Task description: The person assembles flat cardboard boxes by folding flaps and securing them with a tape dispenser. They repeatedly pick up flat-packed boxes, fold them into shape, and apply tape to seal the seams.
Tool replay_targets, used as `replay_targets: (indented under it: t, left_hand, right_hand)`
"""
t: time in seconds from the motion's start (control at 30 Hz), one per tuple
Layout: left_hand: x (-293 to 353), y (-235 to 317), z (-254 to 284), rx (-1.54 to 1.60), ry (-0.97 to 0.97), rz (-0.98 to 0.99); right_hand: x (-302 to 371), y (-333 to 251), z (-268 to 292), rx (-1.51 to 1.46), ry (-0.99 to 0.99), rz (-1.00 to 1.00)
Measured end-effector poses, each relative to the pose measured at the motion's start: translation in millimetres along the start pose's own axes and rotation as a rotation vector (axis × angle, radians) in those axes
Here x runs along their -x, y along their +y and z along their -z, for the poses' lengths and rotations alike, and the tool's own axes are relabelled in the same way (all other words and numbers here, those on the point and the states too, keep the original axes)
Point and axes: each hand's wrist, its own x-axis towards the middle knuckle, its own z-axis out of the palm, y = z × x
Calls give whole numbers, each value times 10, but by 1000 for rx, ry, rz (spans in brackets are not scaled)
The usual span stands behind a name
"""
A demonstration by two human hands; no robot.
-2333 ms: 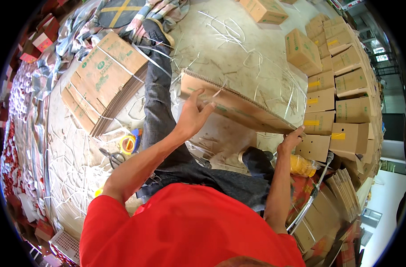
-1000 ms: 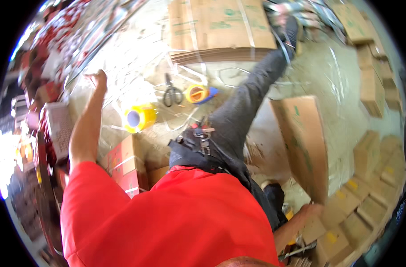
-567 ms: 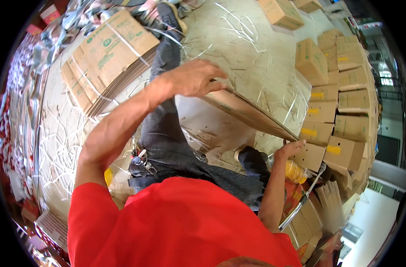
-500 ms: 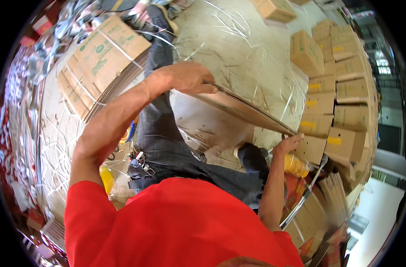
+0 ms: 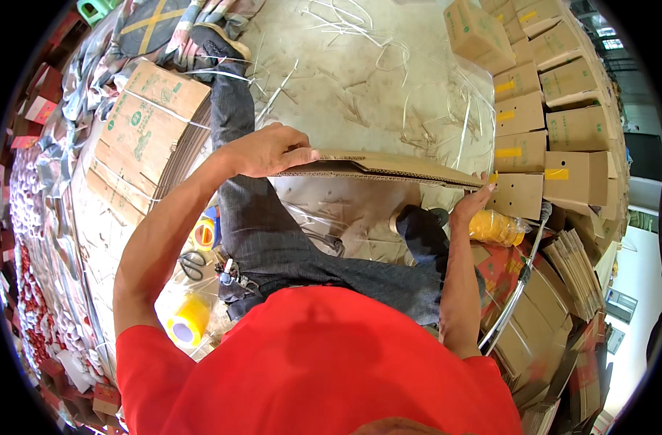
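Observation:
Between my two hands a flattened cardboard box [image 5: 410,164] stands on edge, seen from above. Its layers are slightly parted, with a dark gap near the left end. My left hand [image 5: 273,151] is closed over its left end, the thumb along the top edge. At the opposite end, my right hand [image 5: 471,202] grips the corner, its fingertips against the outer side. Beside my left leg lies a strapped stack of flat boxes [image 5: 146,119]. A roll of yellow tape [image 5: 188,320] and black scissors [image 5: 192,265] lie near my left elbow.
Made-up cartons [image 5: 519,151] are stacked along the right, and a single carton [image 5: 477,35] stands at the upper right. White strapping strips [image 5: 338,20] litter the floor. A metal pole [image 5: 516,290], wrapped yellow rolls [image 5: 496,228] and flat cardboard [image 5: 574,268] lie by my right arm.
The flattened box has turned from a slope down to the right to nearly level, and its layers show a wider gap. My left hand has moved left and nearer to me.

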Motion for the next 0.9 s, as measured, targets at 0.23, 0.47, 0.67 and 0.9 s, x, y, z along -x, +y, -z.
replay_targets:
  t: [0.23, 0.47, 0.67, 0.9]
  left_hand:
    - [42, -58, 116, -403, 164, -219]
    - [64, 71, 94, -625, 116, -157]
    - [-37, 217, 332, -636, 383, -62]
    - [-512, 545, 308, -549, 335, 52]
  right_hand:
    - [162, -60, 130, 285, -51, 157]
    - [454, -156, 159, 319, -101, 79]
    - [237, -655, -478, 78, -68, -405]
    - [-228, -1331, -14, 355, -570, -316]
